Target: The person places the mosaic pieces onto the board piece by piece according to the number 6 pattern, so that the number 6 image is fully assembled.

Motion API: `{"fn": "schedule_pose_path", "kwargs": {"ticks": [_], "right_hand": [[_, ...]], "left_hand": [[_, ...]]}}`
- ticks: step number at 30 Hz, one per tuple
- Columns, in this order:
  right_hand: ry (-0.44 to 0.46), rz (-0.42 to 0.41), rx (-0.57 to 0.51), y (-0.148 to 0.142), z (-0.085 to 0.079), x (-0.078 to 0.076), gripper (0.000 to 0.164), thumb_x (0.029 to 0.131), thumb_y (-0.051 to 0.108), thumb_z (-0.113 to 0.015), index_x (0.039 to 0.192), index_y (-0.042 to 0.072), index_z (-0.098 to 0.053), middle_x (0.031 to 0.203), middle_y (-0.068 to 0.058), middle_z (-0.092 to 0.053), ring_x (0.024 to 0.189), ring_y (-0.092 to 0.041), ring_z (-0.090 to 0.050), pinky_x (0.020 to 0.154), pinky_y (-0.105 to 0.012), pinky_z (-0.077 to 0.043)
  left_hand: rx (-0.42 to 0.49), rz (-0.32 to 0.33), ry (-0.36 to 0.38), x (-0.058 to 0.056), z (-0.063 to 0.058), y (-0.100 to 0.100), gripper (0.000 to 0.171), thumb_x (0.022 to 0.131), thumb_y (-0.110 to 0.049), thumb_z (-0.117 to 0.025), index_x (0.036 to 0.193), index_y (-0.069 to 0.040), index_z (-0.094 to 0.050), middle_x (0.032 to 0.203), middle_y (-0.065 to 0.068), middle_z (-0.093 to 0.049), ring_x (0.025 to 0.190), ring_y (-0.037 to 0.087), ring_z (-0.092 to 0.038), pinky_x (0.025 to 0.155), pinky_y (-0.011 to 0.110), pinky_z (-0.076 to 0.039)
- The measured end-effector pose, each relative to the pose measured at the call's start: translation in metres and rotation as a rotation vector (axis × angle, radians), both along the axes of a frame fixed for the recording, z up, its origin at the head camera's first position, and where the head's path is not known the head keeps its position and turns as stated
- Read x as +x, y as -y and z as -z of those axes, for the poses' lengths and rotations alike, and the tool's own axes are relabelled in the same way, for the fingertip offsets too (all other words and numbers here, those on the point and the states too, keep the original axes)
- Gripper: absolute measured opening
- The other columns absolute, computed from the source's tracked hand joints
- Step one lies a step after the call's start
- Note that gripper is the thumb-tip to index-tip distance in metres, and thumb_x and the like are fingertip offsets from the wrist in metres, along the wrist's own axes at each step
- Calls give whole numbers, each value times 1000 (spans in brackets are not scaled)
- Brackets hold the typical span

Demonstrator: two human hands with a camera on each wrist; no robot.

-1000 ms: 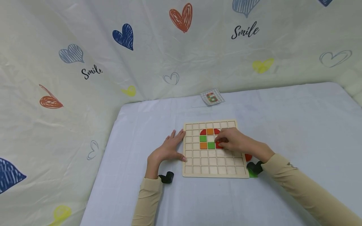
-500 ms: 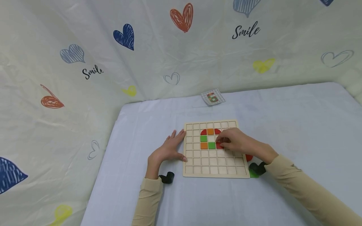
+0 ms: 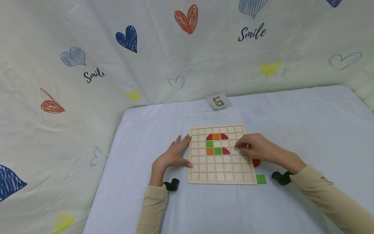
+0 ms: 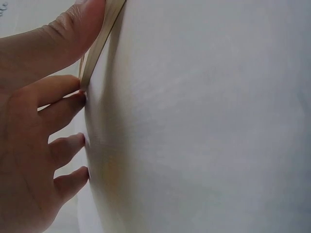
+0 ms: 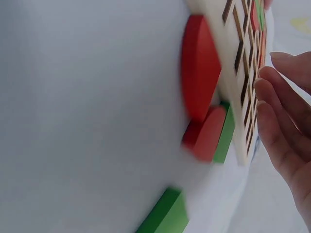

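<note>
- Right hand (image 3: 255, 147): fingers loosely curved, nothing seen pinched; held over the right side of the gridded board (image 3: 219, 167).
- Hand drawn rightward since the earlier frame; red quarter-round piece (image 3: 225, 151) now uncovered, seated just right of a green tile (image 3: 218, 150).
- Left hand (image 3: 173, 155): fingers spread, thumb and fingertips rested at the board's left edge, unchanged.
- Green square (image 3: 261, 179) by the board's near right corner now fully exposed.
- Printed card (image 3: 218, 101) laid beyond the board's far edge.
</note>
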State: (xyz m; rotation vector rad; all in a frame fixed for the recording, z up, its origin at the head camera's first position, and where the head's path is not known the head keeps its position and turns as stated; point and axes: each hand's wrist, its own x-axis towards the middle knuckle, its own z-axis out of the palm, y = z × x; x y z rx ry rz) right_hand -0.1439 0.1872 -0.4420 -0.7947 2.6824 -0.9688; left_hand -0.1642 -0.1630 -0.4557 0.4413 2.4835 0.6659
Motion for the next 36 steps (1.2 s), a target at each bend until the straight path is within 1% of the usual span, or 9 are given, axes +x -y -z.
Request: {"fn": "schedule_pose_path", "kwargs": {"ticks": [5, 8, 9, 12, 16, 19, 26, 30, 36], "right_hand": [[22, 53, 9, -13, 1, 6, 18, 87, 1, -76, 104, 7, -79, 96, 2, -74, 77, -6, -56, 64, -22, -51], [1, 66, 14, -20, 3, 9, 17, 86, 0, -77, 102, 7, -79, 93, 3, -72, 73, -5, -52, 59, -20, -47], [-13, 71, 14, -22, 4, 10, 18, 85, 0, -78, 102, 7, -79, 92, 4, -72, 73, -4, -51, 59, -20, -47], [-54, 86, 32, -28, 6, 11, 20, 84, -1, -79, 102, 6, -79, 92, 4, -72, 76, -6, -56, 63, -21, -51], [-71, 105, 77, -34, 9, 9, 22, 83, 1, -80, 105, 5, -77, 94, 2, -72, 83, -14, -62, 68, -26, -55], [-71, 116, 102, -35, 11, 8, 22, 83, 3, -80, 105, 4, -77, 93, 1, -70, 83, -16, -62, 67, -27, -54], [-37, 141, 138, -33, 15, 6, 23, 82, 8, -82, 103, 0, -78, 92, -2, -66, 81, -16, -59, 65, -27, -52], [-19, 152, 140, -32, 17, 4, 22, 81, 7, -83, 100, 0, -77, 91, -2, -66, 80, -16, -58, 66, -27, -52], [26, 154, 97, -31, 16, 2, 20, 81, 3, -83, 97, 3, -71, 90, -1, -68, 78, -15, -58, 65, -26, -53]], "left_hand": [[-5, 3, -2, 0, -1, -1, 119, 75, -29, -93, 166, -17, -17, 174, -3, -11, 162, 25, 5, 132, 46, -2], [-9, 1, -2, 0, 0, 0, 120, 75, -30, -93, 167, -17, -17, 174, -3, -10, 162, 25, 5, 132, 46, -2], [-11, 2, -1, 0, 1, 0, 120, 75, -30, -93, 167, -18, -16, 174, -4, -10, 161, 24, 6, 132, 45, -1], [-19, 3, -1, -1, 3, 0, 120, 76, -30, -93, 167, -19, -16, 174, -5, -9, 161, 24, 6, 132, 45, -1], [-23, 3, -5, -1, 3, 0, 119, 76, -29, -92, 167, -19, -16, 174, -5, -9, 161, 24, 6, 132, 45, -1], [-22, 4, -7, 0, 1, 0, 120, 76, -29, -93, 167, -18, -16, 174, -4, -9, 162, 25, 5, 132, 46, -2], [-28, 6, -3, 0, 2, 0, 119, 76, -30, -92, 167, -19, -15, 174, -5, -9, 161, 24, 6, 132, 45, -1], [-17, 7, -3, 1, 0, 0, 119, 76, -29, -92, 167, -17, -16, 174, -3, -10, 162, 26, 5, 132, 47, -2], [-9, 7, -5, 1, -2, -1, 118, 76, -28, -92, 166, -15, -16, 174, -1, -10, 162, 27, 5, 132, 47, -1]]}}
